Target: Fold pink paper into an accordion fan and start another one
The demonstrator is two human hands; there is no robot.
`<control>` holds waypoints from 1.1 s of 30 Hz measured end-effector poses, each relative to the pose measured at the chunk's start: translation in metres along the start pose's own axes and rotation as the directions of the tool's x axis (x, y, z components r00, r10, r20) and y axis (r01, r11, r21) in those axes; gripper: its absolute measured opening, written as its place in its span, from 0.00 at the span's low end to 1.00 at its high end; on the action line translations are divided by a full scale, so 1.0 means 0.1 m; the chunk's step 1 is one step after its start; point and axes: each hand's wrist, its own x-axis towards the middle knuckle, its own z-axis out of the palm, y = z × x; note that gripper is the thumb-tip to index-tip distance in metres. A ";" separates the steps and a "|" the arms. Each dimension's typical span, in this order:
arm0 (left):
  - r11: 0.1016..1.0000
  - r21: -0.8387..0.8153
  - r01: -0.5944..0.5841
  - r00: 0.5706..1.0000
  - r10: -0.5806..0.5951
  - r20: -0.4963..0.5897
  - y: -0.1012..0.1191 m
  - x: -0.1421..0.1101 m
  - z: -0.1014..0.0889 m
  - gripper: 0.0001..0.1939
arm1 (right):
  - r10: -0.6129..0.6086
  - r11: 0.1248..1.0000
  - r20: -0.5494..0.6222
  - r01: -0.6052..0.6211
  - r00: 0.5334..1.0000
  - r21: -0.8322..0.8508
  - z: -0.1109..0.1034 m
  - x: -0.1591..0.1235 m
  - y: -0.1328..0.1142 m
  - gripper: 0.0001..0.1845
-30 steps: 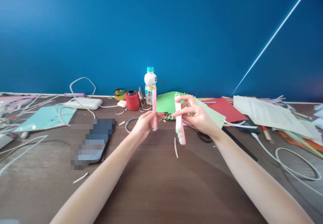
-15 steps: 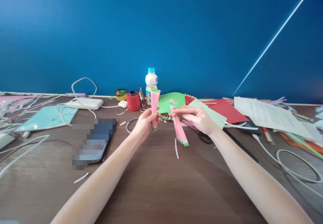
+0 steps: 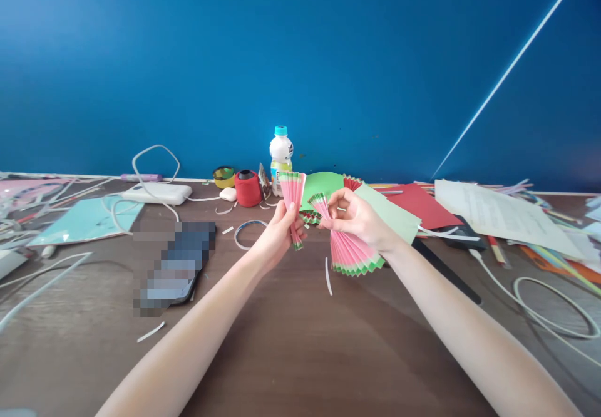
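Left grip (image 3: 278,232): thumb and fingers closed around the middle of one pleated paper (image 3: 292,185), near upright, green-edged top slightly fanned.
Right grip (image 3: 362,221): pinched closed at the waist of a second pleated paper (image 3: 353,254), lower end spread wide.
Paper location: above the counter (image 3: 282,360), side by side, apart.
Step in hand: judged to be fanning out the folds.
Next move: likely calls for a light pinch at each waist, pleats uncrushed.

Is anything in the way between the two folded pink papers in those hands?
Nothing visible is. The left hand holds one pleated paper, the right hand the other pleated paper; the green paper lies behind them.
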 end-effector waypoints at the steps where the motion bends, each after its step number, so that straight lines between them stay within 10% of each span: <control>1: 1.000 0.028 0.000 1.000 -0.001 0.012 -0.01 -0.01 0.00 0.16 | 0.004 1.000 -0.012 -0.004 1.000 -0.007 0.00 0.00 0.00 0.19; 33: 0.998 -0.006 -0.061 0.997 0.061 0.049 0.04 -0.08 0.15 0.12 | 0.017 1.000 0.118 -0.017 0.993 -0.001 0.23 -0.11 -0.10 0.17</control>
